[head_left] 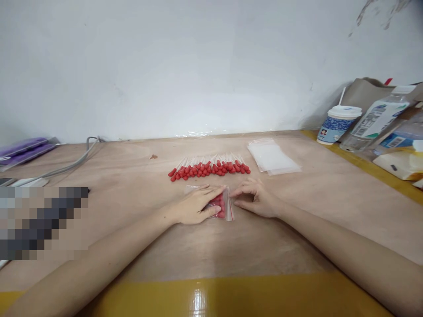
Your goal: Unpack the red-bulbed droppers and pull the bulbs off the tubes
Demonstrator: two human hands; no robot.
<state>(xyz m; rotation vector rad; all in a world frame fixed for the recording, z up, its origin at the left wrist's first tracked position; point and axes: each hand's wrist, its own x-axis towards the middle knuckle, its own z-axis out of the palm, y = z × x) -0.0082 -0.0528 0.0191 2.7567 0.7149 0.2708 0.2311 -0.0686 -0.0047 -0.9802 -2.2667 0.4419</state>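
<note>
where the left hand [198, 206] lies flat, thumb apart from fingers, it partly hides a clear plastic bag [229, 209] of rounded red pieces [222, 203], near side of overlapping red-tipped sticks [211, 168]; right hand [259, 198], thumb and fingertips apart, just right.

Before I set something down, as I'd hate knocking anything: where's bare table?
Bare table shows between the grey cable and the red-tipped sticks, bar a brown scrap; between the bag stack and the right forearm; and between that and the left forearm. Crowded: the middle, where the left hand lies on a filled bag; the right edge, with cup and bottle.
</note>
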